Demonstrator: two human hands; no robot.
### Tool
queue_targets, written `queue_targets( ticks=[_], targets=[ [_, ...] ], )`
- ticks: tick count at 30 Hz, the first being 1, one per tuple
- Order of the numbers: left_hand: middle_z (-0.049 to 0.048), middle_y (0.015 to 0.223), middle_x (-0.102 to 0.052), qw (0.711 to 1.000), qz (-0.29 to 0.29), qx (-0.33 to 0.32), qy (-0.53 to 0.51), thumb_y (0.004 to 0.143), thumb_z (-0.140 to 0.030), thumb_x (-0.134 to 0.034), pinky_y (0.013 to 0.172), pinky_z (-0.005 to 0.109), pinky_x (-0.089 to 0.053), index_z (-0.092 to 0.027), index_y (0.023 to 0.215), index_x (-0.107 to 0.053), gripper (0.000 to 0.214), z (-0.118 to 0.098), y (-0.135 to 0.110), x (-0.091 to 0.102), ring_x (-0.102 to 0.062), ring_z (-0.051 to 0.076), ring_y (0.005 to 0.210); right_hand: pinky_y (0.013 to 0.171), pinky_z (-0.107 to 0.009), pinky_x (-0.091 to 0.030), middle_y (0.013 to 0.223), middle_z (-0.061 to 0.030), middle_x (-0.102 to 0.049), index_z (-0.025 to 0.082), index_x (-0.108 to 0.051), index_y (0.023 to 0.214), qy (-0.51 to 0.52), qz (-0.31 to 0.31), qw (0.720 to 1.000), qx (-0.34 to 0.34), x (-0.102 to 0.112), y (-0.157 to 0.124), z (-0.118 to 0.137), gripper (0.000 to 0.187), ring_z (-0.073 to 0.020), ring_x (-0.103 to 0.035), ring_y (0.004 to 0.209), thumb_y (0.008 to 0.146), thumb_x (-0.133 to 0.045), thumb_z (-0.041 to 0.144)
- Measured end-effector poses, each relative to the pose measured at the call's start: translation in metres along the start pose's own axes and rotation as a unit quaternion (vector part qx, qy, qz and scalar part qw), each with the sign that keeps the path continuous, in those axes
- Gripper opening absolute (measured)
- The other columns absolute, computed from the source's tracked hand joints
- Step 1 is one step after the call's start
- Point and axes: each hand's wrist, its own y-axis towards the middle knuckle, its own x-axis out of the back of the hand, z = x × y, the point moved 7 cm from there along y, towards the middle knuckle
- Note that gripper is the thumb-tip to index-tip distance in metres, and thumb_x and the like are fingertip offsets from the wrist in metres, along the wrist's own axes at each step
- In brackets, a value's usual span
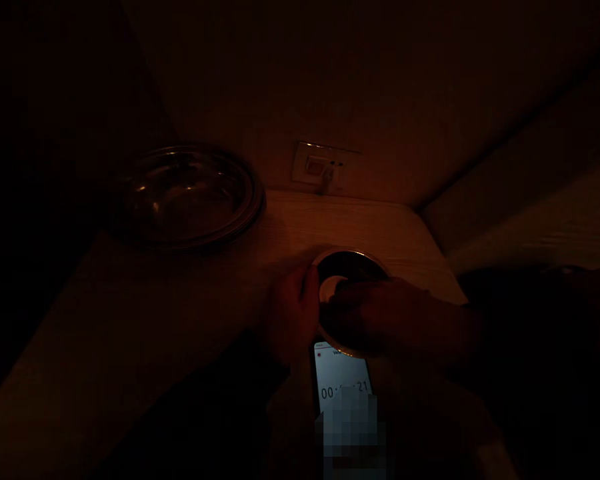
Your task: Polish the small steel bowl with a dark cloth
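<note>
In very dim light, a round metal-rimmed bowl (353,251) stands on the wooden surface in front of me. My left hand (293,310) grips its left side, thumb at the rim. Reaching in from the right, my right hand (380,307) is inside the bowl, with its fingers closed over a pale rounded lump (331,288). Shadow hides most of those fingertips and the bowl's bottom. What the lump is made of cannot be made out.
A wide shiny metal basin (195,237) sits at the back left. A lit phone (343,370) showing a timer lies just in front of the bowl, partly pixelated. Behind, a wall socket (317,167) has a plug in it. The wooden surface (300,220) meets walls behind.
</note>
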Motion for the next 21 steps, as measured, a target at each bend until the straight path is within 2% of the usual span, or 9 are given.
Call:
queue_targets(
  ticks=[2,5,7,11,13,18,21],
  targets=[
    [0.0018,0.075,-0.069,1.000,0.008,-0.002,0.002,0.089,-0.027,-0.039,0.062,0.023,-0.045,-0.017,0.083,-0.065,0.029,0.001,0.000,-0.001,-0.062,0.014,0.068,0.058,-0.027,-0.038,0.095,-0.0068,-0.066,0.018,-0.065,0.096,-0.003,-0.005,1.000,-0.015,0.002,0.001,-0.002,0.019,-0.0197,-0.061,0.087,0.084,-0.051,0.012],
    [0.0013,0.068,-0.066,1.000,-0.001,0.007,0.024,0.089,-0.026,-0.039,0.057,0.023,-0.043,-0.016,0.077,-0.065,0.030,0.003,-0.001,0.001,-0.060,0.013,0.062,0.067,-0.031,-0.041,0.099,-0.0070,-0.065,0.018,-0.066,0.097,-0.012,-0.045,0.998,-0.046,0.007,0.006,-0.005,0.019,-0.0216,-0.060,0.090,0.084,-0.052,0.014],
    [0.0014,0.069,-0.066,1.000,-0.008,0.004,0.027,0.088,-0.025,-0.039,0.057,0.023,-0.042,-0.016,0.077,-0.064,0.029,0.002,-0.001,0.002,-0.060,0.013,0.062,0.068,-0.032,-0.041,0.100,-0.0074,-0.065,0.017,-0.066,0.099,-0.024,-0.058,0.997,-0.038,0.006,0.007,-0.003,0.019,-0.0225,-0.059,0.090,0.085,-0.052,0.015],
    [0.0017,0.067,-0.066,1.000,-0.016,0.010,0.025,0.088,-0.026,-0.039,0.058,0.023,-0.043,-0.016,0.077,-0.064,0.030,0.004,-0.002,0.001,-0.060,0.014,0.063,0.059,-0.029,-0.038,0.098,-0.0044,-0.065,0.020,-0.066,0.098,-0.015,-0.018,1.000,0.010,-0.004,0.001,0.002,0.019,-0.0197,-0.060,0.083,0.084,-0.054,0.015],
    [0.0020,0.070,-0.066,1.000,-0.012,0.010,0.015,0.088,-0.026,-0.039,0.060,0.023,-0.043,-0.016,0.079,-0.065,0.030,0.005,-0.002,0.000,-0.060,0.014,0.065,0.058,-0.028,-0.037,0.095,-0.0033,-0.066,0.021,-0.066,0.098,-0.009,-0.012,1.000,0.006,-0.006,-0.001,0.001,0.018,-0.0195,-0.060,0.083,0.083,-0.056,0.015],
    [0.0018,0.069,-0.065,1.000,-0.009,0.014,0.022,0.089,-0.027,-0.039,0.058,0.023,-0.042,-0.015,0.077,-0.063,0.030,0.005,-0.002,0.001,-0.059,0.013,0.062,0.070,-0.033,-0.041,0.101,-0.0068,-0.064,0.019,-0.064,0.103,-0.037,-0.081,0.995,-0.037,0.001,0.007,-0.004,0.021,-0.0230,-0.058,0.091,0.086,-0.052,0.018],
    [0.0023,0.070,-0.066,0.999,-0.016,0.012,0.027,0.089,-0.026,-0.038,0.060,0.024,-0.042,-0.015,0.078,-0.063,0.029,0.004,-0.002,0.002,-0.060,0.014,0.065,0.071,-0.033,-0.042,0.099,-0.0080,-0.063,0.017,-0.064,0.104,-0.035,-0.086,0.994,-0.055,0.002,0.012,-0.008,0.022,-0.0226,-0.058,0.089,0.085,-0.052,0.017]
  ],
)
